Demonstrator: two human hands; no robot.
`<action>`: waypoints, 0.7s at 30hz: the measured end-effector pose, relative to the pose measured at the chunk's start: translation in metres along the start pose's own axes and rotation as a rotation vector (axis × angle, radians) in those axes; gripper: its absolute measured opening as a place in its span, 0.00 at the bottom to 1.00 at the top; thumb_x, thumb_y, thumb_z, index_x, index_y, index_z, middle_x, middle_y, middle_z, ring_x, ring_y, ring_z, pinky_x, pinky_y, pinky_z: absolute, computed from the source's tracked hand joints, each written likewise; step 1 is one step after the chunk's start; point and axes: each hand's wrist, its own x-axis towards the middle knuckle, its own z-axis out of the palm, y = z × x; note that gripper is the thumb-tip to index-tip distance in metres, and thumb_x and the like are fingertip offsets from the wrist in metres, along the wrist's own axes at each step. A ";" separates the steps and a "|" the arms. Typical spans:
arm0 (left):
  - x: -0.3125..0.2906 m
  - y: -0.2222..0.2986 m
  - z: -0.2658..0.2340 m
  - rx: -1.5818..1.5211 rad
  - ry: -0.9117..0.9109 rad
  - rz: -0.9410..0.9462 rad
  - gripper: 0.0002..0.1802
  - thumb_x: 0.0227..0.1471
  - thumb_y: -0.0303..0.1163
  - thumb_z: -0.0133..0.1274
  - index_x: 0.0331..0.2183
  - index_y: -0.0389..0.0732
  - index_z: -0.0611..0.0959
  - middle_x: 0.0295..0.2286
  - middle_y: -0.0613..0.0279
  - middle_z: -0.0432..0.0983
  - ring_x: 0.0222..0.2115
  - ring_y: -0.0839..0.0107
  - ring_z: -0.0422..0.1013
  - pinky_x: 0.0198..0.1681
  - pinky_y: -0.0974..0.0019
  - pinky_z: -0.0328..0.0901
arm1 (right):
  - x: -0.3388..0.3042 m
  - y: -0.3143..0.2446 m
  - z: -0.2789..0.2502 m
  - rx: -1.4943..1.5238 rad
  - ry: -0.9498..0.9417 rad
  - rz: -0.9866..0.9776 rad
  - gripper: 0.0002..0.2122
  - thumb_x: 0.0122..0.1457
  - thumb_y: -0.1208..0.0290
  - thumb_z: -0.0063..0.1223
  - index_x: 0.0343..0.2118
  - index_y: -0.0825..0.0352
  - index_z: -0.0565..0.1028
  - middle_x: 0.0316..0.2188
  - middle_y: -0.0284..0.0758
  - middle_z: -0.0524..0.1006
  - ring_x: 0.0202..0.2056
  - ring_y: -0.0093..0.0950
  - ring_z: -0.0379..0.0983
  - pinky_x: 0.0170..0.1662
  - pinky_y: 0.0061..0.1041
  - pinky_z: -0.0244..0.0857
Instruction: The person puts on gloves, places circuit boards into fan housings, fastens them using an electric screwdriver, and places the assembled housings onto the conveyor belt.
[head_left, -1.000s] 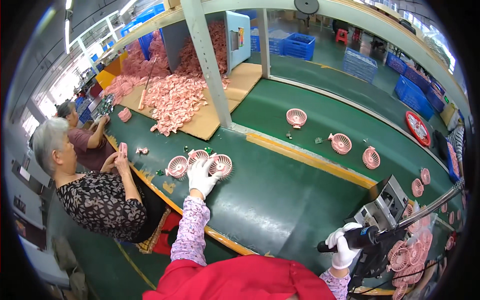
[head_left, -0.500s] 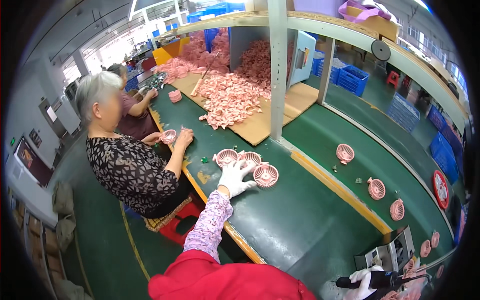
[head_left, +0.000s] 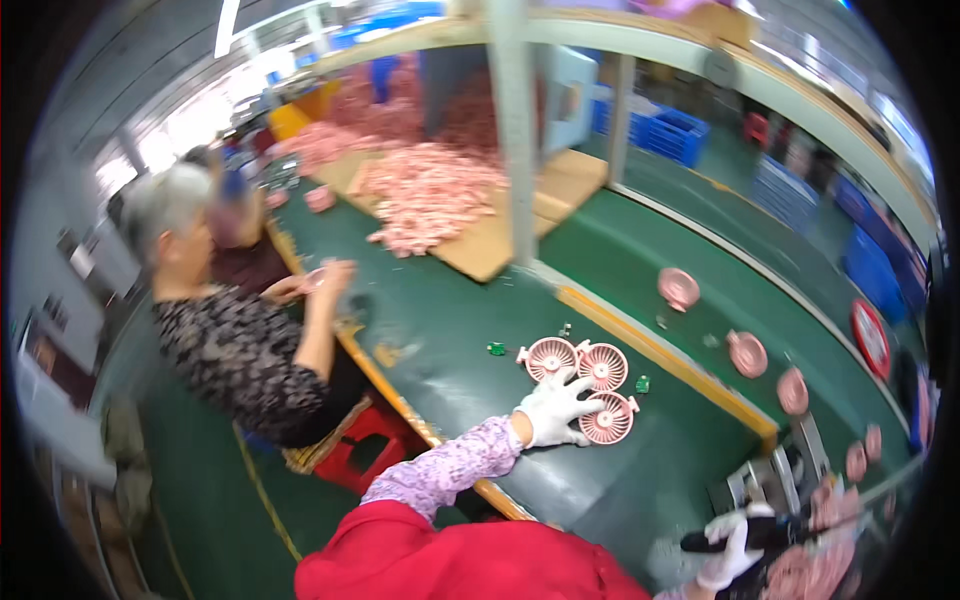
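My left hand [head_left: 556, 410], in a white glove, reaches over the bench with fingers spread across a cluster of round pink fan housings. Its fingertips touch the near housing [head_left: 606, 418] and reach the far-left one [head_left: 551, 358]; another housing [head_left: 602, 367] sits against both. Small green circuit boards [head_left: 643, 384] lie beside the cluster. At the lower right, my gloved right hand [head_left: 735, 555] is closed around a black, pen-shaped power tool, seemingly an electric screwdriver [head_left: 703, 541]. A grey metal fixture [head_left: 745, 487] stands just beyond that hand.
A co-worker [head_left: 235, 320] sits at the left bench edge, holding a pink part. Pink parts [head_left: 425, 190] are heaped on cardboard at the back, by an upright post [head_left: 515, 140]. More housings [head_left: 747, 354] lie on the green strip [head_left: 620, 245] to the right.
My left hand has slid right and nearer, and the three housings have moved with it. The right hand still holds the tool, slightly raised. The whole view has shifted and blurred.
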 end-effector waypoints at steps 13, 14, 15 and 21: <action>0.050 0.107 0.062 -0.130 -0.024 0.638 0.10 0.33 0.36 0.55 0.26 0.47 0.79 0.32 0.62 0.70 0.37 0.65 0.66 0.34 0.62 0.62 | 0.076 -0.010 0.002 -0.211 0.255 -0.318 0.11 0.46 0.85 0.55 0.33 0.69 0.70 0.20 0.28 0.70 0.19 0.16 0.67 0.22 0.15 0.61; 0.052 0.116 0.064 -0.154 -0.032 0.639 0.10 0.35 0.36 0.55 0.26 0.45 0.79 0.32 0.62 0.70 0.37 0.65 0.66 0.35 0.62 0.62 | 0.079 -0.007 0.001 -0.208 0.251 -0.331 0.10 0.46 0.85 0.55 0.32 0.69 0.70 0.20 0.28 0.71 0.19 0.15 0.67 0.22 0.15 0.61; 0.054 0.123 0.065 -0.215 -0.039 0.647 0.11 0.36 0.37 0.55 0.27 0.45 0.78 0.32 0.61 0.70 0.37 0.64 0.66 0.36 0.62 0.62 | 0.079 -0.007 0.003 -0.189 0.275 -0.284 0.09 0.46 0.85 0.56 0.31 0.69 0.71 0.20 0.28 0.71 0.20 0.15 0.67 0.23 0.15 0.61; 0.053 0.122 0.057 -0.411 0.106 0.486 0.23 0.30 0.41 0.62 0.33 0.44 0.78 0.31 0.60 0.70 0.32 0.60 0.67 0.33 0.60 0.63 | 0.067 0.001 0.004 -0.184 0.275 -0.201 0.09 0.45 0.83 0.58 0.30 0.68 0.71 0.23 0.29 0.71 0.23 0.15 0.68 0.27 0.17 0.63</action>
